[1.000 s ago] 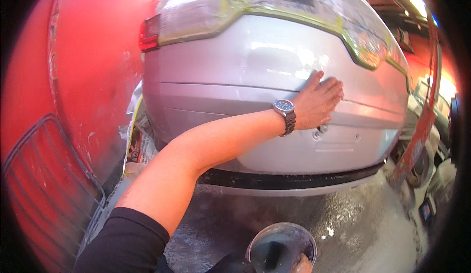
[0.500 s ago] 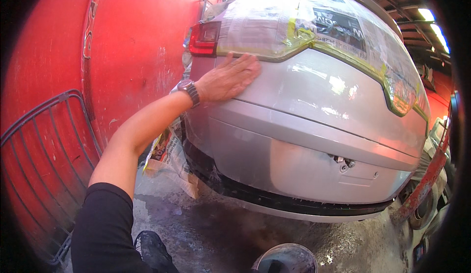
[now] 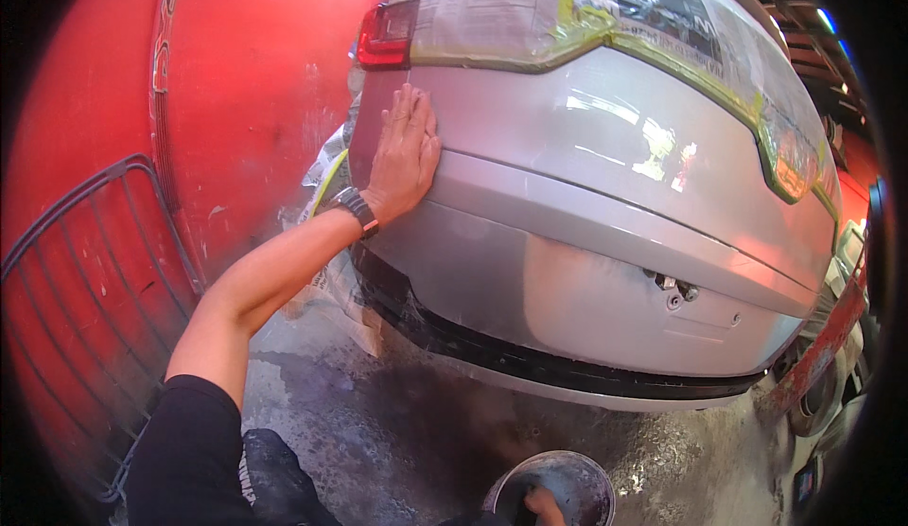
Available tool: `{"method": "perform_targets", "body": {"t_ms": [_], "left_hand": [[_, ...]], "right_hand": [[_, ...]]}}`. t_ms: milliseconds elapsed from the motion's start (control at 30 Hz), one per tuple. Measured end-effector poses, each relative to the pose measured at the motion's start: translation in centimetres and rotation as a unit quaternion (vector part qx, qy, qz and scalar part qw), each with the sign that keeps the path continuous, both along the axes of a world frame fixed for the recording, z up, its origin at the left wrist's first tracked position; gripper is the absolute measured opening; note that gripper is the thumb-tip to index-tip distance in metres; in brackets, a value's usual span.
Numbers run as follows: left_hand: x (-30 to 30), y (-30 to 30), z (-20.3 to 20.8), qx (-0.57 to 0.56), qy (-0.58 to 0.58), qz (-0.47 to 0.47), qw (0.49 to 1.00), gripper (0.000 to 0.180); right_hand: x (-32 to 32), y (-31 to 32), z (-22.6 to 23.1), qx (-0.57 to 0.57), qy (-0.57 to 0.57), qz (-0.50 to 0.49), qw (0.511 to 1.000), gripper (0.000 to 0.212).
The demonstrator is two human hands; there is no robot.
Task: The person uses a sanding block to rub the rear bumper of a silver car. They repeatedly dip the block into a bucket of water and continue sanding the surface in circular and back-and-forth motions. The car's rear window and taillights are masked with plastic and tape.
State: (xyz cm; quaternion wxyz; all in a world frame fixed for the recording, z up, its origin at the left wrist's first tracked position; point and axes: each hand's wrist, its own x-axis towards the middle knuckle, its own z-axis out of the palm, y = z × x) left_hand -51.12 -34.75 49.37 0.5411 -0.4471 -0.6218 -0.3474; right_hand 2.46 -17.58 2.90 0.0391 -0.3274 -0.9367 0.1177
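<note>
Pressing left hand (image 3: 405, 152) flat — silver, glossy tailgate (image 3: 605, 195)

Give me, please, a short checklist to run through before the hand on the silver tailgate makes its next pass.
1. Left hand flat on the silver tailgate, near its left edge: ok.
2. Masking paper and yellow-green tape over the rear window: ok, no gap seen from this view.
3. Red tail lamp covered: not ok, it looks bare.
4. Round container within reach by the right hand: ok; whether the hand grips it, cannot tell.
5. Wristwatch kept off the panel: ok, it sits on the wrist, clear of the surface.
6. Panel smoothness: cannot tell.
</note>
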Motion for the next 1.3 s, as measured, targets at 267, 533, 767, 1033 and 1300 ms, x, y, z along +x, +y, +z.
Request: {"method": "perform_targets", "body": {"t_ms": [267, 533, 767, 1033, 1300], "left_hand": [[10.4, 6.7, 0.8, -0.142, 0.217, -0.084, 0.962, 0.069], [20.8, 17.0, 0.4, -0.135, 0.297, -0.064, 0.943, 0.053], [9.3, 6.8, -1.3, -0.077, 0.168, -0.033, 0.982, 0.055], [-6.2, 0.3, 1.1, 0.143, -0.11, -0.067, 0.981, 0.052], [-10.2, -1.3, 1.2, 0.094, -0.001, -0.018, 0.995, 0.062]], "right_hand": [[-3.3, -3.0, 0.2, -0.058, 0.092, -0.014, 0.994, 0.04], [-2.2, -0.4, -0.3, -0.033, 0.1, -0.048, 0.993, 0.038], [1.6, 5.9, 0.0, -0.147, 0.313, -0.191, 0.919, 0.037], [-9.1, 2.0, 36.5, 0.294, 0.442, -0.018, 0.848, 0.044], [-34.2, -2.7, 47.4, 0.476, 0.316, 0.291, 0.767, 0.061]]}}
